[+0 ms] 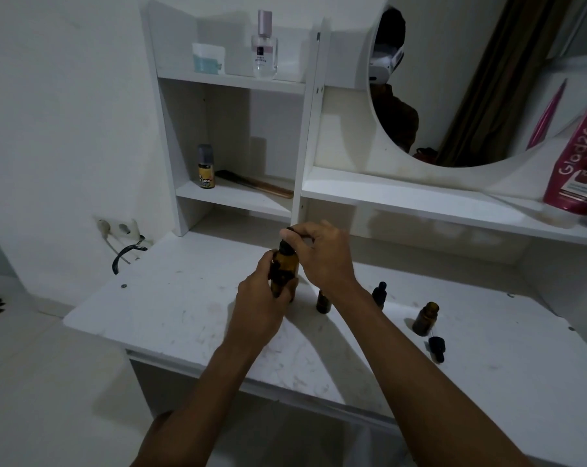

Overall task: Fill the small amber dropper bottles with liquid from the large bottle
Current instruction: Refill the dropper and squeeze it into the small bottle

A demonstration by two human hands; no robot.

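the left hand (261,294) is curled round the big amber bottle (285,274), steadying it upright near the middle of the worktop (170,308). the right hand (325,257) pinches its black cap (286,247) from above, probably to twist it. toward the right edge an open small bottle (425,318) waits to be filled, with its dropper (437,347) laid just beside it. a capped small bottle (379,293) stands further back.
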